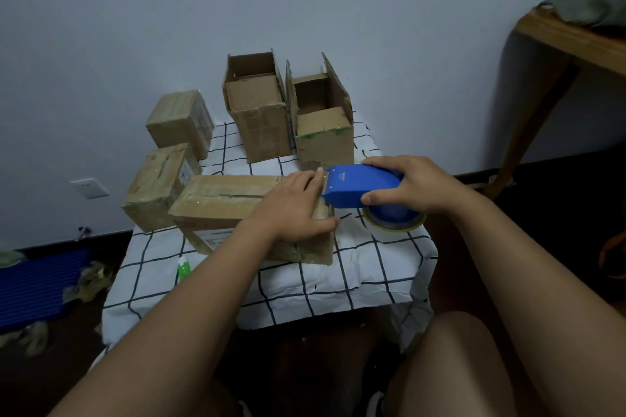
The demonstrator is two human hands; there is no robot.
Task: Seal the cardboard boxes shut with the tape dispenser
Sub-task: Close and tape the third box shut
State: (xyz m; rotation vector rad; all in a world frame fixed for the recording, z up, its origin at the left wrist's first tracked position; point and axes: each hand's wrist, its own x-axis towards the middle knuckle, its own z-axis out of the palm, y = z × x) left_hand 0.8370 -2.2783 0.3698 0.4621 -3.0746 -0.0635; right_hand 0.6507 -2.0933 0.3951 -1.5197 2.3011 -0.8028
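Head view looks down on a small table under a checked cloth (pixel 355 267), centre frame, against a pale wall (pixel 135 27) with a socket (pixel 89 188) at lower left. A wooden shelf (pixel 572 41) juts in at upper right, and a blue mat (pixel 37 284) lies on the dark floor at left.

On the cloth, a long box (pixel 223 203) lies closed at centre, its long axis running left to right across the frame, a taped seam along its top. Two open boxes (pixel 257 101) stand upright behind it near the wall, flaps up, not yet sealed. Two closed boxes (pixel 159 186) sit at the left edge, one behind the other.

The left hand (pixel 294 210) lies flat and spread on the right end of the long box, fingers straight, pressing it down. The right hand (pixel 416 186) grips the blue dispenser (pixel 360 189), fingers over its top and thumb curled on the near side. The dispenser's blade end touches the box's right end just beside the left fingertips; its tape roll (pixel 394 220) hangs off past the box edge. The seam thus lies to the left of the dispenser, so the next move is probably cutting or pressing tape at this right end. A green tube (pixel 184 269) lies on the cloth in front of the box.
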